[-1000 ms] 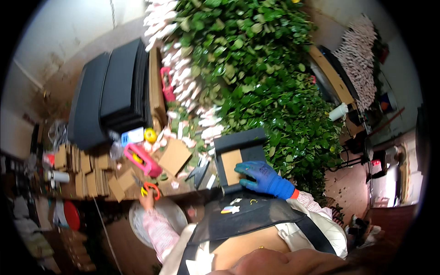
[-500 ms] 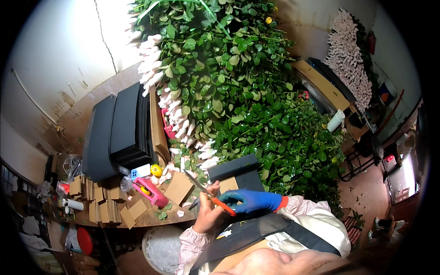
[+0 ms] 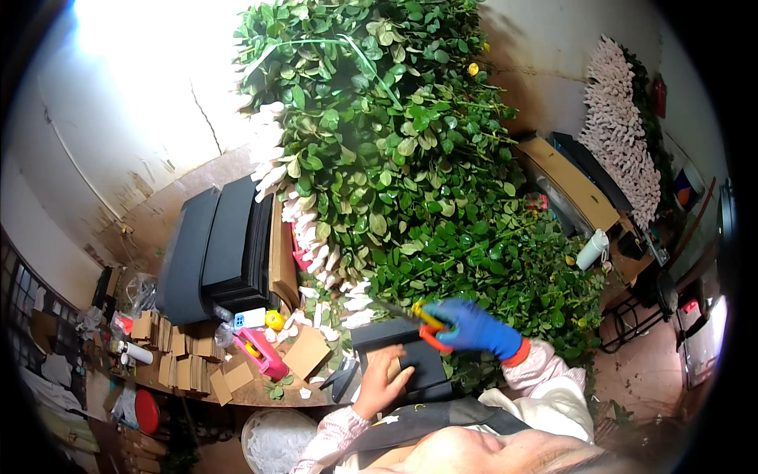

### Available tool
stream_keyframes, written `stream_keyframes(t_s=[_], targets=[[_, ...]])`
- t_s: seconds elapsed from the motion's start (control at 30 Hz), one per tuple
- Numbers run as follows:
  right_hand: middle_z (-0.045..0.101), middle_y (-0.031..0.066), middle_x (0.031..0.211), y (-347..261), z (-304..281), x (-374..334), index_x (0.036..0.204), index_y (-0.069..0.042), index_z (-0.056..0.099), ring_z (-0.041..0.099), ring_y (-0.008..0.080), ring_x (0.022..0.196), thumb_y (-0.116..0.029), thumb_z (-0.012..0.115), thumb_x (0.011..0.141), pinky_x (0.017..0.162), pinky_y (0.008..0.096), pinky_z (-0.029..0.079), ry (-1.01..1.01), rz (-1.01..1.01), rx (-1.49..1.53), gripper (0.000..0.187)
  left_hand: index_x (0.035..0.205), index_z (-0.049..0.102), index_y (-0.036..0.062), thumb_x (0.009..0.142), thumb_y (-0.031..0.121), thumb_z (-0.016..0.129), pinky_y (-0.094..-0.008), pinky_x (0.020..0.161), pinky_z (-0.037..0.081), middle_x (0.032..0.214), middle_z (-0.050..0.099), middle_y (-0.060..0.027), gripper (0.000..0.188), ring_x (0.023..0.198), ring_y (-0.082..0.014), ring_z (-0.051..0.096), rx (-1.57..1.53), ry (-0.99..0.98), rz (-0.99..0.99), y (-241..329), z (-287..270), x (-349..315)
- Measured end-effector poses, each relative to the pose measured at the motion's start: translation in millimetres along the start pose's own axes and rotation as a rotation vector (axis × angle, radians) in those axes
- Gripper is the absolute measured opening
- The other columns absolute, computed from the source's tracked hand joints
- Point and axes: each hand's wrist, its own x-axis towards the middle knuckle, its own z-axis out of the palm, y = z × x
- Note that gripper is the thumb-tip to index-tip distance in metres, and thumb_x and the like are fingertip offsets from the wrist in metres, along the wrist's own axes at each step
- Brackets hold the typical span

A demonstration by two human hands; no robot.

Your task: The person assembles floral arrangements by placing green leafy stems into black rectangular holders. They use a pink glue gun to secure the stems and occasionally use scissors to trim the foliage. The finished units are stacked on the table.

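My right hand [image 3: 478,330], in a blue glove with a red cuff, grips scissors [image 3: 431,325] by their orange and yellow handles. The blades point left, above a black board [image 3: 422,359] at the table's near edge. Bare, my left hand [image 3: 383,382] lies over that board with its fingers apart, touching a small tan card [image 3: 385,352] that it partly covers. Just beyond my hands rises a large heap of leafy green stems [image 3: 442,229], with pale, sleeve-covered heads [image 3: 320,253] along its left side.
Left on the table [image 3: 328,393] stand a stack of black sheets [image 3: 237,245], a pink tape dispenser [image 3: 260,352], a phone [image 3: 249,317] and cardboard pieces [image 3: 189,371]. A white bucket [image 3: 276,438] stands below the edge. At right is a white bottle [image 3: 592,250].
The scissors have moved from between my hands to the right, in my gloved right hand. My left hand has gone down onto the board and opened. The view has shifted slightly.
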Motion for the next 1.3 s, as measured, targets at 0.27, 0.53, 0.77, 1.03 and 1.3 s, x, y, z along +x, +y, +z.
stream_keyframes(t_s=[0.27, 0.53, 0.77, 1.03, 1.3], targets=[[0.075, 0.0179, 0.100, 81.2, -134.5, 206.8, 0.141, -0.013, 0.060, 0.074, 0.0372, 0.086, -0.058, 0.069, 0.091, 0.077, 0.0469, 0.059, 0.324, 0.077, -0.362, 0.068, 0.117, 0.069, -0.0026, 0.089, 0.018, 0.074, -0.0467, 0.097, 0.054, 0.122, 0.068, -0.0246, 0.035, 0.112, -0.0427, 0.066, 0.380, -0.266, -0.124, -52.0, 28.1, -36.7], [0.077, 0.0150, 0.099, 93.7, -236.8, 432.1, 0.108, -0.009, 0.078, 0.076, 0.0305, 0.092, -0.083, 0.053, 0.085, 0.081, 0.0461, 0.058, 0.370, 0.459, -0.778, 0.081, 0.123, 0.068, -0.0004, 0.096, 0.025, 0.065, -0.0482, 0.101, 0.049, 0.127, 0.065, -0.0213, 0.037, 0.120, -0.0370, 0.061, 0.541, -0.419, -0.235, -56.7, 37.7, -28.8], [0.074, 0.0189, 0.118, 112.5, -235.7, 496.3, 0.126, -0.010, 0.072, 0.073, 0.0335, 0.108, -0.071, 0.061, 0.089, 0.093, 0.0502, 0.056, 0.320, 0.466, -0.829, 0.072, 0.128, 0.065, 0.0005, 0.097, 0.021, 0.062, -0.0449, 0.102, 0.049, 0.128, 0.064, -0.0200, 0.037, 0.121, -0.0360, 0.061, 0.385, -0.550, -0.438, -72.1, 39.0, -12.1], [0.076, 0.0130, 0.107, 135.3, -224.3, 429.9, 0.127, -0.016, 0.068, 0.075, 0.0304, 0.100, -0.061, 0.068, 0.090, 0.089, 0.0462, 0.058, 0.241, 0.249, -0.983, 0.059, 0.131, 0.063, 0.0000, 0.099, 0.017, 0.062, -0.0419, 0.103, 0.050, 0.130, 0.065, -0.0187, 0.036, 0.122, -0.0330, 0.062, 0.332, -0.573, -0.454, -76.3, 37.7, -4.8], [0.077, 0.0073, 0.106, 108.5, -256.8, 416.6, 0.120, -0.011, 0.071, 0.076, 0.0252, 0.097, -0.061, 0.070, 0.087, 0.084, 0.0438, 0.059, 0.372, 0.332, -1.072, 0.060, 0.134, 0.061, -0.0004, 0.101, 0.013, 0.061, -0.0389, 0.104, 0.050, 0.131, 0.066, -0.0173, 0.036, 0.123, -0.0300, 0.063, 0.233, -0.534, -0.433, -83.2, 23.3, -1.1]])
